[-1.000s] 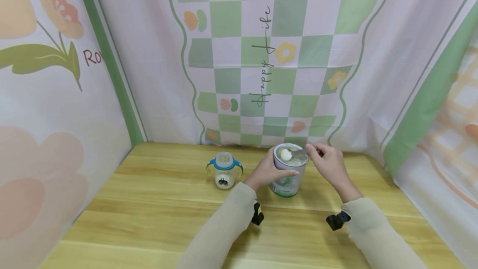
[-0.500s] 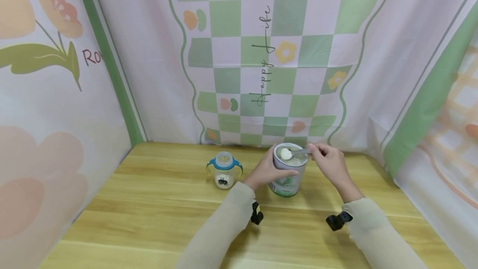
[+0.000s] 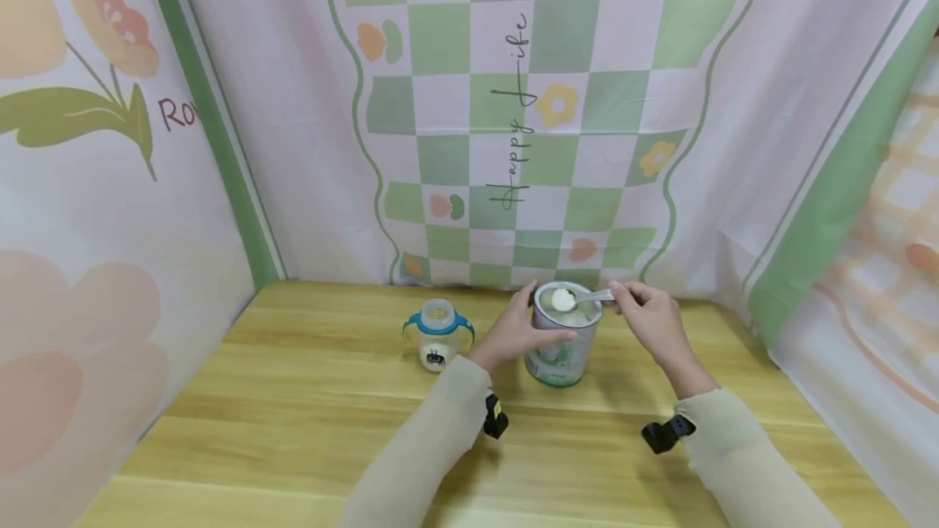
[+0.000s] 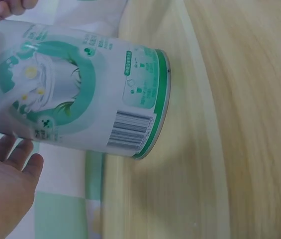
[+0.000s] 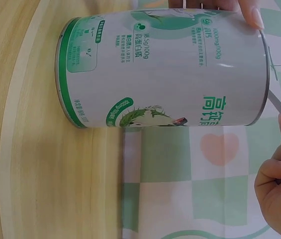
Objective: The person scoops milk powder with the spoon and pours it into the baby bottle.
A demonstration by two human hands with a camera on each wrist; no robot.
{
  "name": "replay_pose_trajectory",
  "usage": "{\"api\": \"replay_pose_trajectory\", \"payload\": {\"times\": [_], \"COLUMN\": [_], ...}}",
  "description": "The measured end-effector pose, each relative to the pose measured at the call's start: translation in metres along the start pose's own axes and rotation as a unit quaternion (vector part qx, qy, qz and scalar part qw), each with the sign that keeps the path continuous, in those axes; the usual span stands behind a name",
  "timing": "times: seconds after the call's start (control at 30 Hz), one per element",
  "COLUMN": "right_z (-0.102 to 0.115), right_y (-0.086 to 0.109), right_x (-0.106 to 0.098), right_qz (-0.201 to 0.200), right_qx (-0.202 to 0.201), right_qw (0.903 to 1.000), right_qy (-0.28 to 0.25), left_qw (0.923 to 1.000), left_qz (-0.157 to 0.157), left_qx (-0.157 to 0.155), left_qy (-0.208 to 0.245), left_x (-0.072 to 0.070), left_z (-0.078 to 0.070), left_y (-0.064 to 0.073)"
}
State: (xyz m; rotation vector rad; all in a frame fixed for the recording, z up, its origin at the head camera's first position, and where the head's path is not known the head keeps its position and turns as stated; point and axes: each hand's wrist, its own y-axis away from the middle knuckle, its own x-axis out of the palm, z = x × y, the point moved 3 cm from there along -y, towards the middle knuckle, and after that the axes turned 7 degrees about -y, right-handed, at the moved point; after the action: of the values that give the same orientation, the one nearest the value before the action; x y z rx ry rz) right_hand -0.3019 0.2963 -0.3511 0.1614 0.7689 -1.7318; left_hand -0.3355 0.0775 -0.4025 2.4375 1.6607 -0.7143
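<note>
In the head view a white and green milk powder can stands upright on the table with its top off. My left hand holds it near the rim, thumb across the front and fingers round the left side. The left wrist view shows those fingers along the can's side. My right hand pinches the handle of a spoon. Its bowl, heaped with white powder, overlaps the can's opening. Left of the can stands a baby bottle with blue handles, its top uncapped and pale powder low inside.
The wooden table runs back to a checkered cloth curtain. Printed cloth also hangs at the left and right sides. A black wrist camera sits on the left wrist, another camera on the right.
The heaped spoon has stayed over the can, its handle tilting slightly and showing more toward the right hand. My left hand has shifted slightly left, its fingers spreading from the can's side.
</note>
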Motion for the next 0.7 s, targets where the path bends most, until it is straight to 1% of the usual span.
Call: {"api": "replay_pose_trajectory", "payload": {"times": [0.17,0.4,0.47,0.57,0.7], "right_z": [0.002,0.007,0.009,0.013,0.018], "right_y": [-0.001,-0.002,-0.003,-0.005,-0.006], "right_x": [-0.001,-0.002,-0.001,0.000,0.004], "right_qz": [0.001,0.008,0.010,0.016,0.019], "right_qx": [0.003,0.001,0.002,0.005,0.005], "right_qw": [1.0000,0.9997,0.9996,0.9993,0.9987], "right_qy": [-0.007,-0.022,-0.028,-0.035,-0.048], "left_qw": [0.9998,0.9993,0.9990,0.9987,0.9980], "left_qz": [-0.003,0.000,0.000,-0.002,-0.003], "left_qx": [-0.001,-0.023,-0.025,-0.020,-0.004], "left_qy": [-0.020,-0.030,-0.037,-0.047,-0.063], "left_x": [-0.008,-0.017,-0.020,-0.024,-0.029], "left_z": [-0.001,-0.002,-0.003,-0.004,-0.007], "left_y": [0.001,0.007,0.008,0.009,0.010]}}
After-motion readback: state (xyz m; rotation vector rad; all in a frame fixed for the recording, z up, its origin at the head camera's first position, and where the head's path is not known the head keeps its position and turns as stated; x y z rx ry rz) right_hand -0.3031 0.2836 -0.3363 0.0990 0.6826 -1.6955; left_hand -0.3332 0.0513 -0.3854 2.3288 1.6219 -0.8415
